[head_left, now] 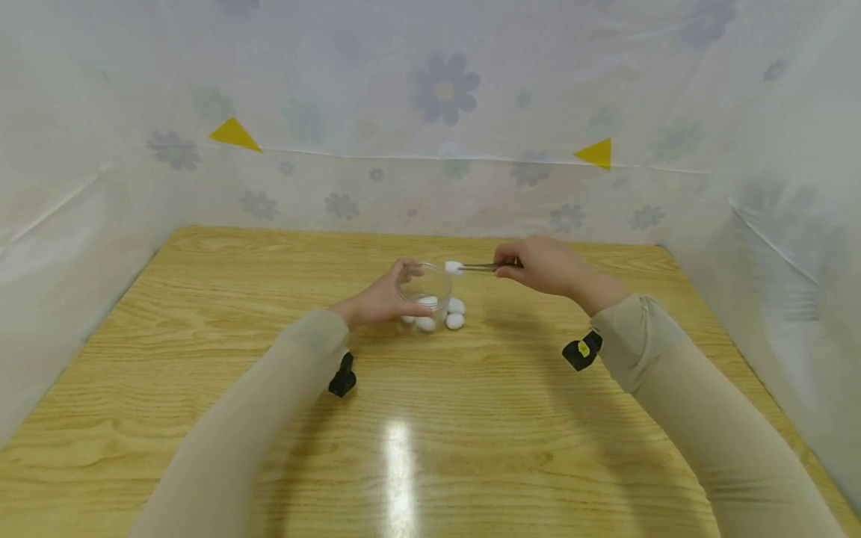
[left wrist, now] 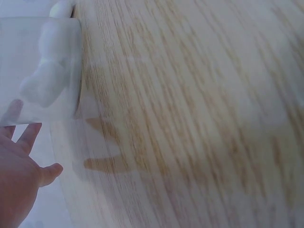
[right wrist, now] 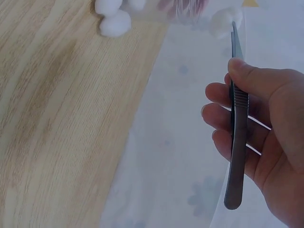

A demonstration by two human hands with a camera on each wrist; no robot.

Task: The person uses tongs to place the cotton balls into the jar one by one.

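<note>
A clear plastic cup (head_left: 425, 293) stands on the wooden table (head_left: 202, 359), and my left hand (head_left: 380, 299) grips its side. The left wrist view shows the cup (left wrist: 42, 66) with cotton balls (left wrist: 45, 80) inside. My right hand (head_left: 538, 265) pinches metal tweezers (head_left: 480, 267), whose tip holds a white cotton ball (head_left: 454, 267) just above the cup's right rim. In the right wrist view the tweezers (right wrist: 236, 118) point up to that cotton ball (right wrist: 225, 20). Loose cotton balls (head_left: 456, 314) lie on the table at the cup's right foot.
Floral translucent sheeting (head_left: 444, 112) walls the table at the back and both sides, with two yellow triangles (head_left: 233, 134) on it. A glare patch (head_left: 398, 463) lies on the near tabletop. Black wrist devices (head_left: 581, 350) sit on both sleeves.
</note>
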